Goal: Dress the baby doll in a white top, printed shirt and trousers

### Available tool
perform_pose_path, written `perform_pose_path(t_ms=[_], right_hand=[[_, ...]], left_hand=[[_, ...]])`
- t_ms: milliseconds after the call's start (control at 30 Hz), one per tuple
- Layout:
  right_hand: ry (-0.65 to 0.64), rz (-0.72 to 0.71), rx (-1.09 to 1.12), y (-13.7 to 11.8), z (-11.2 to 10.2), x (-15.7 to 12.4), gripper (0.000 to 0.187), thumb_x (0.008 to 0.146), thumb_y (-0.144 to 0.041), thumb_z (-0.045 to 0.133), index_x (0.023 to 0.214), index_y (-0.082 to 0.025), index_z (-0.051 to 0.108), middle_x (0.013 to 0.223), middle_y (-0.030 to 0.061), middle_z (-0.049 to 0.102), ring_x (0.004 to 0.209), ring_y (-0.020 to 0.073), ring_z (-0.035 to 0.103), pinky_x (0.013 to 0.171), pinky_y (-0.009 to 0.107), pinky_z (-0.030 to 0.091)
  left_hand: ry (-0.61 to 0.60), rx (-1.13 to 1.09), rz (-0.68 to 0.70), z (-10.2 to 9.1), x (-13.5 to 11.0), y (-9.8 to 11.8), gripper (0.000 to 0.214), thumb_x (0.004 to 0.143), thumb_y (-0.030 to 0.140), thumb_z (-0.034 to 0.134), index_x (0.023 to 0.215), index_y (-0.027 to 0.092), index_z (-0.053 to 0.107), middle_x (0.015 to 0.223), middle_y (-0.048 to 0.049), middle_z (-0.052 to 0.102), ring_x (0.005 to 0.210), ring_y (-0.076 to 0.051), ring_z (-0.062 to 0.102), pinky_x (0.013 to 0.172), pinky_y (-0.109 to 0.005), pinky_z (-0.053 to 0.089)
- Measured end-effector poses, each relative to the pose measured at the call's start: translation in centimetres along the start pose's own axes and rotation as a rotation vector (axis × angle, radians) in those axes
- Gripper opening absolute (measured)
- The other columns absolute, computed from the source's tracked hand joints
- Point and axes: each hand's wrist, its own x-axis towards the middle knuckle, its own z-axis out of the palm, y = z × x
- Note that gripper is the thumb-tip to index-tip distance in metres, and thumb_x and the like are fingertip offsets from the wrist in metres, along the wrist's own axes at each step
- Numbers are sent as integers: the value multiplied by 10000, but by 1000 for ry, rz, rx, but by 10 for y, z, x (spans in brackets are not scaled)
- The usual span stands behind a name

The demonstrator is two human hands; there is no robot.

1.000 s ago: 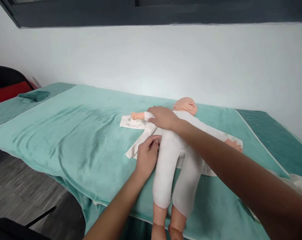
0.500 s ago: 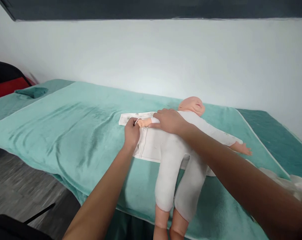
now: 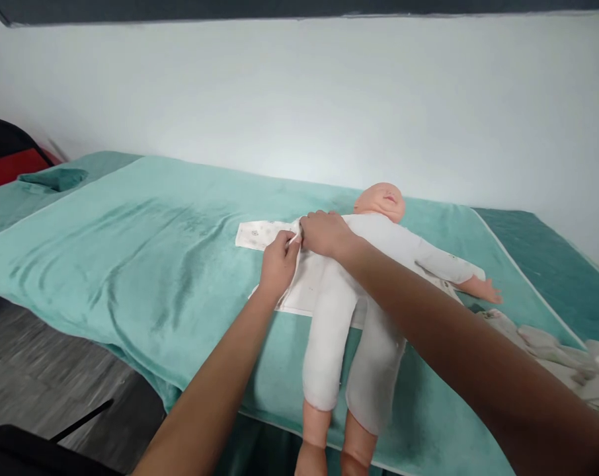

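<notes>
A baby doll [image 3: 380, 200] in white clothing lies on its back, its bare feet toward me. Under it is spread a white baby shirt [image 3: 304, 285], with one printed sleeve [image 3: 256, 234] stretched out to the left. My left hand [image 3: 278, 264] is closed, pinching the shirt's cloth near that sleeve's shoulder. Right beside it, my right hand [image 3: 325, 233] is curled over the doll's arm on the left side, against the raised cloth. That arm and its small hand are hidden behind my fingers and the fabric. The doll's other arm [image 3: 478, 285] reaches out to the right.
A light green blanket [image 3: 106, 218] covers the bed, with darker green cloth at both ends. Several folded pale cloths [image 3: 552, 350] lie at the right, partly behind my forearm. A white wall [image 3: 289, 99] stands behind, and a red and black item [image 3: 12, 162] is at far left.
My left hand has moved right and lifted the shirt's cloth against my right hand. The doll's small hand, visible before between my hands, is now covered.
</notes>
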Motion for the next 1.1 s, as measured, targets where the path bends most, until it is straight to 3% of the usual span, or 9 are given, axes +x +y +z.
perform_pose_path(t_ms=[67, 133, 233, 300, 367, 533, 800, 933, 1100], right_hand=[[139, 13, 115, 16, -5, -15, 302, 951, -335, 533, 1166, -170, 667, 1189, 156, 696, 1093, 331, 610, 903, 430, 439], [399, 115, 266, 41, -7, -43, 329, 969, -366, 497, 1210, -197, 642, 1238, 129, 681, 1095, 292, 611, 901, 392, 452], [679, 571, 322, 81, 2, -96, 366, 1005, -400, 392, 1153, -202, 662, 1065, 130, 714, 967, 284, 639, 852, 393, 452], [609, 848, 320, 99, 14, -126, 411, 985, -477, 432, 1120, -192, 694, 918, 135, 723, 877, 307, 656, 809, 410, 454], [496, 940, 312, 104, 25, -143, 453, 981, -509, 431, 1150, -199, 716, 901, 149, 735, 893, 339, 671, 805, 432, 457], [493, 910, 403, 95, 32, -148, 483, 978, -503, 436, 1233, -209, 724, 935, 161, 760, 993, 364, 688, 877, 465, 472], [603, 571, 1074, 89, 51, -137, 634, 862, -553, 618, 1403, -225, 581, 971, 73, 771, 910, 267, 687, 874, 422, 518], [522, 390, 1259, 81, 60, -130, 630, 845, -543, 652, 1390, -243, 556, 894, 22, 745, 852, 230, 673, 827, 390, 526], [507, 409, 1230, 81, 62, -129, 569, 861, -541, 642, 1347, -252, 588, 820, -6, 711, 779, 194, 630, 767, 346, 500]], left_hand=[[48, -5, -41, -1, 1, -2, 194, 990, 367, 475, 928, 213, 574, 769, 12, 608, 726, -157, 540, 716, -273, 402], [65, 3, -54, -2, 2, -4, 206, 991, 370, 468, 921, 209, 574, 750, 18, 590, 713, -151, 528, 707, -270, 401], [73, -6, -36, -2, 3, -4, 205, 981, 356, 478, 974, 198, 609, 859, -11, 653, 779, -160, 571, 758, -281, 437], [69, -26, -39, 0, 5, -4, 238, 974, 351, 490, 1070, 189, 635, 1005, -47, 701, 883, -177, 619, 837, -299, 468], [51, -38, -59, 2, 8, -2, 297, 966, 357, 505, 1163, 179, 637, 1149, -80, 709, 1015, -199, 641, 929, -319, 473], [-7, 94, -82, 8, 26, 9, 289, 950, 360, 527, 1119, 168, 661, 1125, -95, 730, 1059, -235, 648, 942, -339, 467], [-79, 272, -81, 23, 69, 37, 240, 960, 323, 471, 894, 190, 659, 912, -62, 720, 857, -204, 613, 797, -304, 435], [-79, 268, -49, 22, 71, 53, 253, 958, 327, 462, 892, 185, 661, 907, -54, 716, 842, -188, 590, 783, -293, 422], [-90, 226, -7, 11, 61, 79, 209, 908, 332, 532, 786, 191, 626, 775, -17, 649, 756, -168, 537, 714, -285, 393]])
